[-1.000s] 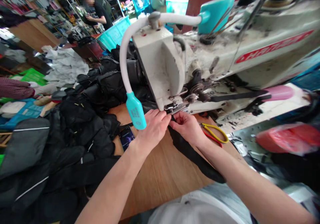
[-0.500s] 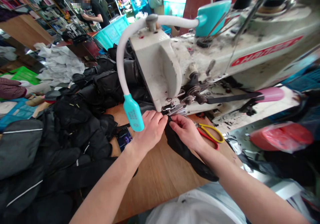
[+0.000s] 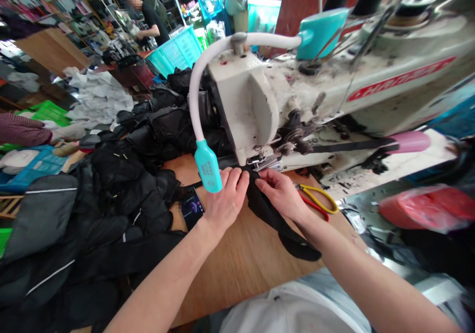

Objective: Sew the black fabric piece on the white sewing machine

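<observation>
Where the hands meet: a black fabric strip (image 3: 269, 215) runs from about the presser foot (image 3: 260, 163) of an industrial sewing machine (image 3: 315, 83) across the bench (image 3: 237, 278) toward the near side, ending in a loose fold.

Left hand (image 3: 226, 198): fingers curled and closed over the top of the strip, holding it just in front of the foot.

Right hand (image 3: 279, 193): nearly closed, fingertips pinching the strip's right edge, just beside the other hand.

Hidden: the needle and the stitching point are lost among dark fabric and machine parts, so whether the strip lies under the foot cannot be told. Lettering on the machine's red label is too blurred to read.

Beside the hands: a turquoise gooseneck lamp head (image 3: 208, 173) hangs just above the left hand. A smartphone (image 3: 192, 208) lies on the bench to its left, and yellow-and-red handled snips (image 3: 318, 199) lie to the right.

Left: a heap of black padded jackets (image 3: 126, 194) runs past the left edge of the view.

Far: a co-worker (image 3: 151, 19) stands beyond a teal plastic crate (image 3: 174, 51), face obscured.
</observation>
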A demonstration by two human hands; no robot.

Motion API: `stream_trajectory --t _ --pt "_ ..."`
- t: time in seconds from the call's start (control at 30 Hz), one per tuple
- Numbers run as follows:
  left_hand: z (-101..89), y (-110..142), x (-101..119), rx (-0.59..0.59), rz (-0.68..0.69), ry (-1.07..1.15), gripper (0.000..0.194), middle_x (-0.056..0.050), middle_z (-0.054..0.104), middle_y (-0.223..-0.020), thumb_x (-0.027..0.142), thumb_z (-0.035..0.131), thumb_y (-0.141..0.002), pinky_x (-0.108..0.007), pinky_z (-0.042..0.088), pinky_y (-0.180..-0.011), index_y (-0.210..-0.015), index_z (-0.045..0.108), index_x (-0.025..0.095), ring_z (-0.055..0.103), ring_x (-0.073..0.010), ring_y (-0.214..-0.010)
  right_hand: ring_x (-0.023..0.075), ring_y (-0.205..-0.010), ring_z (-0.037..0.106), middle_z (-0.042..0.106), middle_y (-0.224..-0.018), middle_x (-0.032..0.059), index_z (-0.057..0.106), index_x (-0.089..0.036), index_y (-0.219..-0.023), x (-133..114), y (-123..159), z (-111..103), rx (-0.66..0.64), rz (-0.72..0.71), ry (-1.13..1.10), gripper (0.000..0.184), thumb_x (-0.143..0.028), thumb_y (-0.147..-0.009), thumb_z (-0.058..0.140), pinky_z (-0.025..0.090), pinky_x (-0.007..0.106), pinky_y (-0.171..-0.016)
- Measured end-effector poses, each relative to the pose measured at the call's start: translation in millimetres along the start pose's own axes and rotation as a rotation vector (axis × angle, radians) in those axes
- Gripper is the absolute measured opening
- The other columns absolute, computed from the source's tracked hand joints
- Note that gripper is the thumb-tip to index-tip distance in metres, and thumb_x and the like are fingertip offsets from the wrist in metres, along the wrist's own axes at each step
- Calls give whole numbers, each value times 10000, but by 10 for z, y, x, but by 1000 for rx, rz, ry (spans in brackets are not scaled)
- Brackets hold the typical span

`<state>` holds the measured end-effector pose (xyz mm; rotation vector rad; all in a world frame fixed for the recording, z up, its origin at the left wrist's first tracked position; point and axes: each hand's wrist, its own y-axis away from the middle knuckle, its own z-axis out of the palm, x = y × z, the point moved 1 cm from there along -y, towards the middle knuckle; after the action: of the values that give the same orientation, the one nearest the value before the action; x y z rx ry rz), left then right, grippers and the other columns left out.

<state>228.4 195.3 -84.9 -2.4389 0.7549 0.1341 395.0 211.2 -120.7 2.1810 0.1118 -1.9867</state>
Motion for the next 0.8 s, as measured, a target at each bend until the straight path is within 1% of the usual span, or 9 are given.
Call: stream_trajectory --t 0.1,0.2,0.33,0.47,0.53,0.6,0.7,0.73,0.8 --pt "-40 39 -61 -105 74 0 286 -75 681 -988 133 541 -943 -394 504 -825 -1210 645 131 604 -251 -939 126 -595 467 575 -692 -7 615 -156 -845 14 -1 4 1 9 -17 222 -374 -804 619 368 251 -538" --pt "-98 14 -25 -214 74 17 317 -71 647 -908 132 530 -940 -370 526 -744 -1239 631 105 599 -243 -863 122 -589 469 584 -687 -6 614 -157 -822 23 -6 12 14 17 -13 188 -340 -780 629 369 244 -533" --pt "-134 -100 189 -282 -53 53 338 -74 617 -881 87 548 -904 -342 539 -702 -1229 640 85 600 -236 -834 128 -603 487 604 -699 3 620 -158 -812 24 -16 10 30 1 -3 166 -318 -770 626 395 248 -557" --pt "-92 -201 410 -286 -292 128 324 -65 607 -861 56 545 -891 -299 532 -699 -1185 671 109 611 -207 -831 155 -662 550 637 -726 20 626 -163 -790 7 -34 -23 -2 -19 -9 168 -331 -784 616 442 263 -616" --pt "-77 -190 460 -270 -352 152 318 -59 614 -871 74 542 -904 -300 523 -699 -1186 671 144 611 -199 -828 171 -709 582 661 -760 28 644 -164 -814 -7 -35 -46 -33 -28 -15 182 -342 -801 611 470 278 -668" --pt "-82 -124 470 -250 -335 130 353 -78 637 -955 104 552 -908 -343 516 -722 -1245 639 162 609 -220 -862 170 -710 581 669 -777 27 663 -163 -838 -14 -24 -67 -41 -27 3 197 -352 -810 618 472 282 -673" --pt "-110 45 427 -249 -281 58 468 -144 633 -1144 129 570 -892 -447 501 -806 -1360 550 134 593 -290 -978 146 -635 524 638 -729 10 672 -165 -813 6 11 -85 1 -7 78 218 -381 -809 645 422 265 -596" --pt "-120 104 402 -255 -264 43 491 -157 627 -1171 131 571 -888 -468 493 -821 -1378 533 126 584 -305 -999 139 -616 505 627 -711 5 669 -167 -797 19 25 -86 21 -5 103 229 -395 -807 656 406 261 -574" --pt "-135 199 342 -257 -214 33 482 -155 636 -1136 125 563 -886 -468 485 -796 -1367 545 132 578 -307 -975 135 -605 491 620 -696 2 664 -169 -780 43 49 -84 44 -9 138 249 -416 -806 674 393 259 -559"
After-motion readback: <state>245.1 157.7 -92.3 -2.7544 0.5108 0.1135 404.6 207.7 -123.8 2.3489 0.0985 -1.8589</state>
